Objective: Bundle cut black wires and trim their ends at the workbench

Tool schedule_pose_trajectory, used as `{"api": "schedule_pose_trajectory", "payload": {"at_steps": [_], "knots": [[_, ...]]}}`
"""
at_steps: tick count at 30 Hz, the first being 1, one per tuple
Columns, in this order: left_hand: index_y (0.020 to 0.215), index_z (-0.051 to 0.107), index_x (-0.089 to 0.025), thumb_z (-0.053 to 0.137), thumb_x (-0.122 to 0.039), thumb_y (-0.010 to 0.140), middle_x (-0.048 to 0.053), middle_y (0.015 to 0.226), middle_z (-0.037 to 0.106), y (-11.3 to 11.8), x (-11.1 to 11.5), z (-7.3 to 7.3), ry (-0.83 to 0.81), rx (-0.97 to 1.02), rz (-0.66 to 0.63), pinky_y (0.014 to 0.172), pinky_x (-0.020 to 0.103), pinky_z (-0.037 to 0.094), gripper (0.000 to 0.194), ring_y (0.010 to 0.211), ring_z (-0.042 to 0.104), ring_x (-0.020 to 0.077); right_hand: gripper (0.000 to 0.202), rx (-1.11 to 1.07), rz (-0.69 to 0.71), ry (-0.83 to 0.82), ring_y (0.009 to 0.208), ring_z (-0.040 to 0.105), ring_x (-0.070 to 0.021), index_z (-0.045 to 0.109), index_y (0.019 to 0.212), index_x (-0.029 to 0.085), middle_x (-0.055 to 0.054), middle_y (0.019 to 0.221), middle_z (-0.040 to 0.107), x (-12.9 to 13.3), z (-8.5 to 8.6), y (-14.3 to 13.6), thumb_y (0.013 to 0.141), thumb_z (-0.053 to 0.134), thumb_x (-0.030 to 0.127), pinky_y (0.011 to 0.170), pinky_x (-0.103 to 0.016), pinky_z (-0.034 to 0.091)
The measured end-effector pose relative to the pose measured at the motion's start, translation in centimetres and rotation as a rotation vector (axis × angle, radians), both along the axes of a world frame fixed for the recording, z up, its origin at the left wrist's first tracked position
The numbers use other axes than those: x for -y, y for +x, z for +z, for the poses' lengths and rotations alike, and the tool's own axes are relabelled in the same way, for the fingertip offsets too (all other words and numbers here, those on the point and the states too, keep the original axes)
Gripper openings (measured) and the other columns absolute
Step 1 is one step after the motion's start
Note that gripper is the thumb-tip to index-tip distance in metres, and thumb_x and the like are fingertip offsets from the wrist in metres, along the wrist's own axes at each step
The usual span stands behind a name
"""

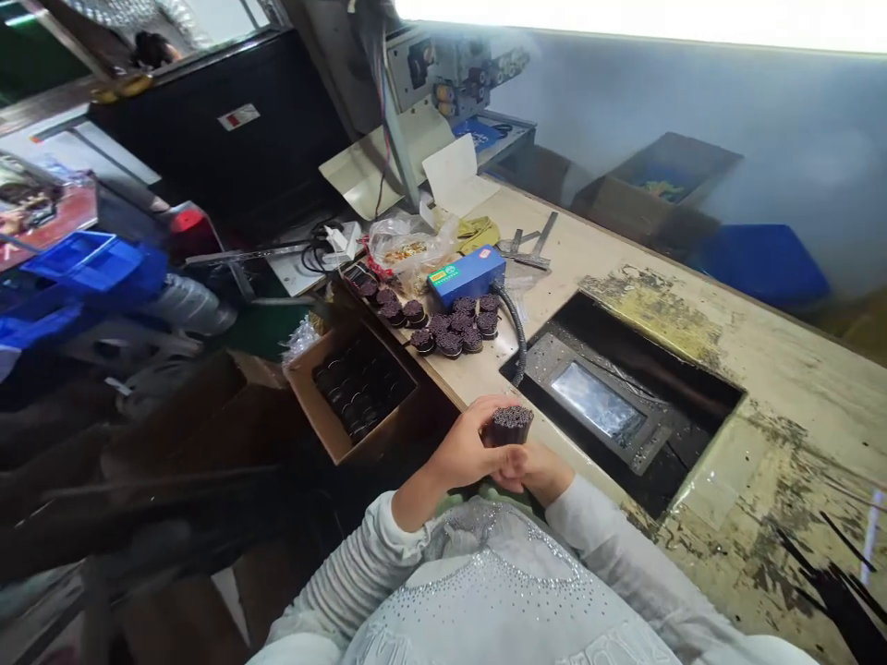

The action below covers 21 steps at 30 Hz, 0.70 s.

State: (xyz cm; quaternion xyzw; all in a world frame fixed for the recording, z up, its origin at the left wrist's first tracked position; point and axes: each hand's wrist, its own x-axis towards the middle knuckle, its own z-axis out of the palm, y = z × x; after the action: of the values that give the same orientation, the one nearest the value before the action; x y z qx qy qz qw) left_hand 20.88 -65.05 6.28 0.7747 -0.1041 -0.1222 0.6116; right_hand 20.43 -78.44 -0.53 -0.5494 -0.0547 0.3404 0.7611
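A dark bundle of thin tubes (511, 425) stands upright between my hands, its round end facing up. My left hand (467, 445) wraps round its left side, fingers curled behind it. Against the lower right side of the bundle, my right hand (537, 469) is closed with its fingers pressed in. Beyond my hands, several similar dark bundles (460, 323) stand grouped on the worktable (565, 249), beside a blue box (468, 276). More dark bundles (360, 379) fill an open cardboard box (325, 429) at the left.
A recess in the table holds a panel with a screen (597, 403). A black flexible conduit (515, 328) runs into it. Behind lie a plastic bag (408, 247), a metal square (530, 247) and a machine (450, 74). Black strips (842, 591) lie at the right.
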Motion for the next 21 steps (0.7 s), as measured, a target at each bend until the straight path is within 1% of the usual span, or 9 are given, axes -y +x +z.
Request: {"api": "schedule_pose_trajectory", "payload": {"at_steps": [2,3,5,10,12,14,17,19,21], "knots": [[0.108,0.070,-0.017,0.069,-0.060,0.070,0.012,0.119,0.065,-0.5,-0.8,0.0,-0.012,-0.075,0.030,0.103,0.039,0.042,0.057,0.114,0.057,0.0295,0.048,-0.095,0.292,0.170,0.026,0.032,-0.0070,0.054,0.050,0.020,0.003,0.038,0.043,-0.6,-0.2,0.2,0.048,0.063,0.067,0.026,-0.021,0.026],[0.106,0.070,-0.017,0.070,-0.058,0.071,0.012,0.118,0.065,-0.8,-1.1,0.0,-0.006,-0.091,0.065,0.103,0.039,0.042,0.054,0.113,0.058,0.0293,0.046,-0.147,0.401,0.247,0.025,0.030,-0.0061,0.053,0.050,0.020,0.003,0.037,0.043,-0.9,-0.3,0.3,0.049,0.062,0.065,0.025,-0.020,0.023],[0.104,0.071,-0.017,0.073,-0.055,0.069,0.011,0.114,0.067,-1.4,-1.7,0.0,0.009,-0.102,0.156,0.101,0.038,0.044,0.051,0.109,0.060,0.0287,0.040,-0.258,0.512,0.341,0.024,0.028,-0.0051,0.051,0.051,0.020,0.004,0.037,0.043,-1.6,-0.6,0.5,0.048,0.062,0.059,0.025,-0.019,0.020],[0.094,0.073,-0.018,0.077,-0.051,0.065,0.009,0.104,0.070,-2.5,-3.7,-0.1,0.026,-0.142,0.335,0.094,0.036,0.049,0.044,0.099,0.063,0.0267,0.035,-0.349,0.550,0.324,0.028,0.027,-0.0063,0.052,0.060,0.022,0.003,0.041,0.048,-3.9,-1.9,0.4,0.050,0.058,0.055,0.026,-0.019,0.020],[0.092,0.073,-0.018,0.078,-0.052,0.063,0.008,0.097,0.071,-2.7,-4.9,-0.4,-0.004,-0.192,0.377,0.086,0.034,0.052,0.045,0.091,0.065,0.0247,0.035,-0.365,0.571,0.326,0.029,0.028,-0.0075,0.053,0.062,0.022,0.002,0.042,0.049,-5.1,-2.4,0.3,0.051,0.056,0.055,0.026,-0.019,0.019],[0.091,0.071,-0.016,0.079,-0.053,0.061,0.005,0.084,0.071,-2.9,-6.3,-0.7,-0.088,-0.281,0.370,0.071,0.030,0.054,0.048,0.075,0.066,0.0206,0.036,-0.395,0.617,0.324,0.028,0.029,-0.0087,0.053,0.061,0.021,0.000,0.041,0.050,-6.5,-2.8,0.4,0.050,0.055,0.055,0.025,-0.021,0.019],[0.098,0.070,-0.014,0.077,-0.057,0.060,0.002,0.068,0.067,-3.2,-8.7,-1.4,-0.276,-0.466,0.296,0.050,0.025,0.048,0.058,0.050,0.060,0.0136,0.038,-0.422,0.671,0.325,0.027,0.033,-0.0097,0.054,0.061,0.020,-0.001,0.041,0.051,-9.0,-3.0,0.6,0.050,0.056,0.056,0.025,-0.021,0.022],[0.107,0.068,-0.013,0.075,-0.059,0.063,0.003,0.068,0.068,-3.6,-10.4,-2.2,-0.376,-0.568,0.269,0.042,0.023,0.042,0.064,0.041,0.056,0.0113,0.044,-0.408,0.713,0.302,0.028,0.038,-0.0104,0.056,0.066,0.018,-0.002,0.046,0.056,-10.7,-2.7,0.8,0.054,0.058,0.060,0.026,-0.021,0.025],[0.110,0.067,-0.013,0.073,-0.058,0.065,0.005,0.070,0.069,-4.1,-12.4,-3.7,-0.437,-0.622,0.301,0.040,0.023,0.041,0.064,0.039,0.055,0.0111,0.053,-0.333,0.764,0.216,0.035,0.047,-0.0118,0.061,0.078,0.014,-0.007,0.061,0.066,-12.1,-2.3,1.2,0.059,0.059,0.064,0.029,-0.020,0.031]]}}
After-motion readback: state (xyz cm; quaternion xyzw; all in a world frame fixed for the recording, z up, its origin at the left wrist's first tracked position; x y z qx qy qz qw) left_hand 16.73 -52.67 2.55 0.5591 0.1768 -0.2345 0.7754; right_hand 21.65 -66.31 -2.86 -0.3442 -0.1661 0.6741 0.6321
